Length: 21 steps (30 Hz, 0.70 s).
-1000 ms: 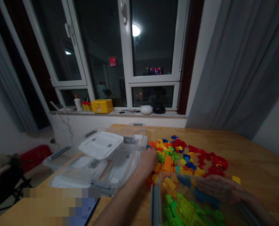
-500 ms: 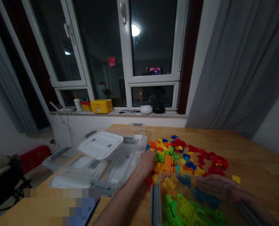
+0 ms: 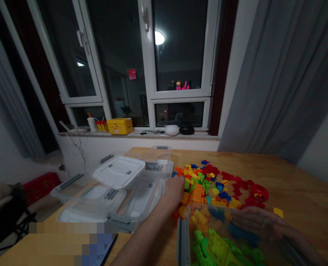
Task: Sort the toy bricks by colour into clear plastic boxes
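A loose pile of plastic toy building bricks (image 3: 199, 181) in orange, yellow, green and blue lies on the table, with red bricks (image 3: 238, 188) spread to its right. My left hand (image 3: 175, 191) is at the pile's left edge, its fingers hidden among the bricks. Whether it holds one is hidden. In the foreground stands a clear plastic bin (image 3: 210, 236) holding green, yellow and blue bricks. My right hand (image 3: 256, 221) lies over the bin's right side, fingers curled on it.
Clear plastic boxes with white lids (image 3: 118, 171) stand left of the pile on the wooden table (image 3: 304, 192). A lone yellow brick (image 3: 278, 212) lies to the right. Behind the table, a windowsill (image 3: 152, 134) carries a yellow tin (image 3: 120, 126) and small items.
My left hand sits slightly lower at the pile's edge, and the view has shifted a little. My right hand stays on the bin.
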Tool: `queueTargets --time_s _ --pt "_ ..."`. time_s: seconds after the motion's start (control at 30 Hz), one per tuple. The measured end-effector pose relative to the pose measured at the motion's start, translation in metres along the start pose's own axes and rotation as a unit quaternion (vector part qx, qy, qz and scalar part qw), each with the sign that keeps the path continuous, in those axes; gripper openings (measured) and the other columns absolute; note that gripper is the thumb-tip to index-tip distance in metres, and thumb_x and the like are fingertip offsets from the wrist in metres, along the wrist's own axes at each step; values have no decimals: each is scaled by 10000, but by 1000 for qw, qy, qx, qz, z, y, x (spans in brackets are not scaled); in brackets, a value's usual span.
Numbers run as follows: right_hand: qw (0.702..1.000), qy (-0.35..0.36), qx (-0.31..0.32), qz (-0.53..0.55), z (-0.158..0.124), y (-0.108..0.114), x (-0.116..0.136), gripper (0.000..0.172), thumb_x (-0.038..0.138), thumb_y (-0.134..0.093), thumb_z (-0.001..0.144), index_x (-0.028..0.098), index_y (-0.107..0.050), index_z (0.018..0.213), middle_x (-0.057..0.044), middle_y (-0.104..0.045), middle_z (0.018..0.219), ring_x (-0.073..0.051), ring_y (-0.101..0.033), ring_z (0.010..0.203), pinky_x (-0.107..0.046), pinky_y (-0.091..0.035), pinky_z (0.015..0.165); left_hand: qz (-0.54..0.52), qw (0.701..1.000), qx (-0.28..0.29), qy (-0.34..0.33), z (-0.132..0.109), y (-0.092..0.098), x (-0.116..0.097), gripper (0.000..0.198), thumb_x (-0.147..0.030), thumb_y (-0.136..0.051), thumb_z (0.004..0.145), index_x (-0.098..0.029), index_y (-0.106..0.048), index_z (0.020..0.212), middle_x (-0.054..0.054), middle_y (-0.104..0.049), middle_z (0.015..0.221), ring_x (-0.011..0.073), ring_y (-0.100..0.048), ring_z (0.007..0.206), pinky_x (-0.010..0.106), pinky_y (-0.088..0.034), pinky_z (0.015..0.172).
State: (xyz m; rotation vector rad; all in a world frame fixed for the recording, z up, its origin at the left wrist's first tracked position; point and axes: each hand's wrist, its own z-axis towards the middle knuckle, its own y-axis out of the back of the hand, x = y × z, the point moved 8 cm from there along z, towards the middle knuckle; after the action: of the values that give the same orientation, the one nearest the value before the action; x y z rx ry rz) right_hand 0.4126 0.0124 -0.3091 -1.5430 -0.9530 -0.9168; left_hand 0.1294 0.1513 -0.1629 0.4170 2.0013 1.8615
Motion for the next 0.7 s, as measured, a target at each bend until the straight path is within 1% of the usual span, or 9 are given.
queueTargets --time_s 0.1,0.17,0.27,0.33,0.43,0.53,0.6,0.7 --pt "1000 2 6 -10 5 10 -4 422 309 -605 504 446 -865 807 -38 -887 1063 -391 -710 1229 -451 -480 1090 3 1000 -11 -1 2 -2 0 351 -373 -654 1002 -156 -652 1277 110 -695 1251 240 -699 1085 457 -609 933" --pt "1000 5 15 -4 9 17 -8 426 308 -624 517 421 -871 844 -54 -883 1088 -395 -719 1218 -460 -477 1105 5 1000 -16 -1 3 -4 0 342 -372 -647 1007 -158 -654 1274 106 -702 1239 236 -704 1074 454 -613 928" --pt "1000 7 17 7 15 27 -13 398 317 -689 529 365 -870 880 -104 -876 1106 -439 -736 1192 -558 -451 1152 8 1000 -22 0 5 -5 0 343 -358 -619 1025 -159 -641 1304 102 -719 1212 233 -719 1052 458 -619 923" --pt "1000 0 23 19 17 31 -16 394 326 -732 525 334 -867 895 -126 -869 1125 -463 -738 1186 -608 -454 1157 10 1000 -21 0 5 -6 -1 351 -352 -604 1033 -160 -632 1326 102 -728 1206 235 -727 1051 466 -619 928" --pt "998 -13 40 38 18 31 -18 369 356 -757 544 320 -871 893 -126 -862 1148 -454 -739 1192 -589 -486 1147 12 1000 -18 2 4 -6 -1 358 -351 -601 1031 -160 -633 1332 108 -739 1211 246 -734 1066 477 -613 940" --pt "998 -13 51 37 19 31 -17 345 346 -761 556 327 -875 882 -112 -866 1139 -429 -737 1202 -555 -514 1125 11 1000 -22 5 1 -1 0 329 -271 -570 1021 -144 -646 1315 155 -762 1182 295 -750 1087 453 -609 904" --pt "997 -5 65 28 19 29 -15 361 340 -768 563 332 -877 908 -102 -860 1159 -416 -731 1216 -541 -522 1114 8 999 -31 5 -2 5 -2 323 -217 -544 1001 -133 -660 1291 197 -770 1154 326 -754 1097 428 -601 882" --pt "996 10 86 11 16 24 -14 386 332 -753 594 348 -876 960 -81 -850 1193 -395 -727 1224 -522 -528 1100 -3 999 -52 -3 -10 20 -8 300 -223 -563 977 -131 -684 1236 219 -770 1157 348 -752 1107 426 -594 883"
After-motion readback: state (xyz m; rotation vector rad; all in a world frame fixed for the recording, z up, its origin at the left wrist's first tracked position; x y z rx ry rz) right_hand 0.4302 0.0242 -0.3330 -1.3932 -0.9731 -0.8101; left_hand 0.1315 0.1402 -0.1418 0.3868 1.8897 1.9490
